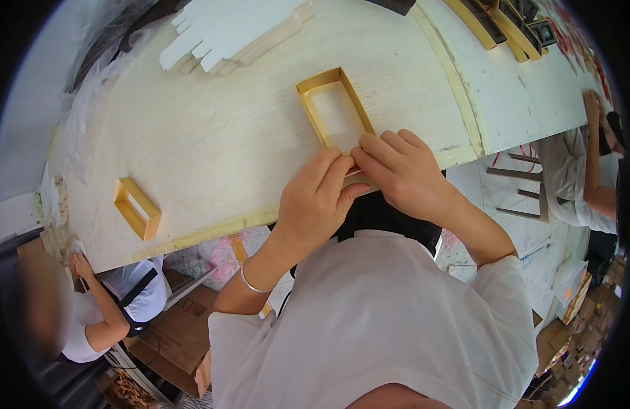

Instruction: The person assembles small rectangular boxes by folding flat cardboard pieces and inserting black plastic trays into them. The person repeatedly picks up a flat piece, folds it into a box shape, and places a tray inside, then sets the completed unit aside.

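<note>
A shallow, rectangular gold cardboard box (pixel 356 105) lies on the white table in front of me, its upper side uncovered and its inside pale. Both my hands meet at the box's near end, by the table edge. My left hand (pixel 311 198) is closed, its fingertips and thumb pinching the near wall. From the other side my right hand (pixel 403 174) grips the same end, its fingers bent over the near right corner. The fingers hide most of that near wall. A silvery bangle circles my left wrist.
A smaller-looking gold box (pixel 150 206) rests at the table's left. White flat card pieces (pixel 240 31) are stacked at the far side, gold boxes with black inserts (pixel 499 27) at far right. People work at both ends; a stool (pixel 523 180) stands right, a carton (pixel 182 320) below left.
</note>
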